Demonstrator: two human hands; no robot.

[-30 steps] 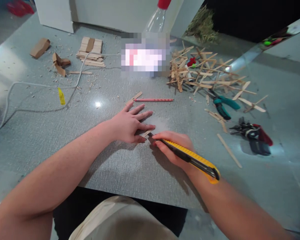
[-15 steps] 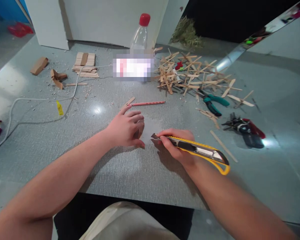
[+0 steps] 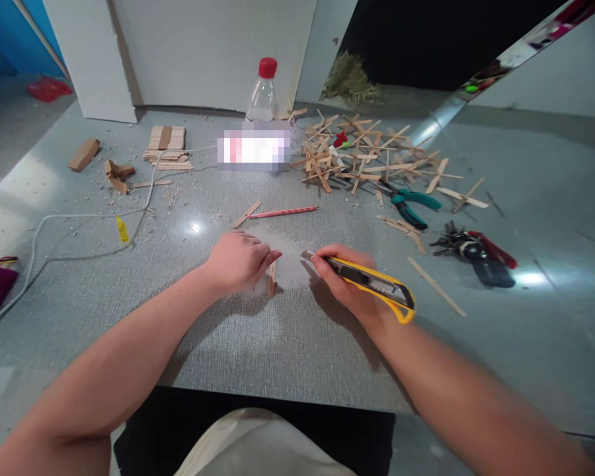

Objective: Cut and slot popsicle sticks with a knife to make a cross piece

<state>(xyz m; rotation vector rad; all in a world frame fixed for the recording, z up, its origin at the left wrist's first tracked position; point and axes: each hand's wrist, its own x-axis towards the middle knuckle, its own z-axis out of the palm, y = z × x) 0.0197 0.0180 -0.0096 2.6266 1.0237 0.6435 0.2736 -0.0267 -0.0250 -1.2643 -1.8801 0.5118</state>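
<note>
My left hand (image 3: 240, 261) is closed, its fingers curled and the thumb pointing right. A short length of wooden craft stick (image 3: 272, 281) sticks out from under the thumb toward me; its other end is hidden by the hand. In my right hand (image 3: 344, 277) is a yellow utility knife (image 3: 377, 284), gripped near its front, with the blade out and pointing left toward the stick, a small gap apart. Just beyond my left hand lie a red pencil (image 3: 287, 211) and another craft stick (image 3: 246, 215).
Crossed-stick pieces (image 3: 357, 158) are heaped at the back right, near green-handled pliers (image 3: 409, 205) and a bunch of keys (image 3: 456, 241). A red-capped bottle (image 3: 262, 99) stands at the back. Stacked craft sticks (image 3: 166, 145) and a white cable (image 3: 79, 215) lie left.
My left hand has gone from spread fingers to closed, and a stick now shows below its thumb. The knife has shifted slightly left. The view has tilted a little.
</note>
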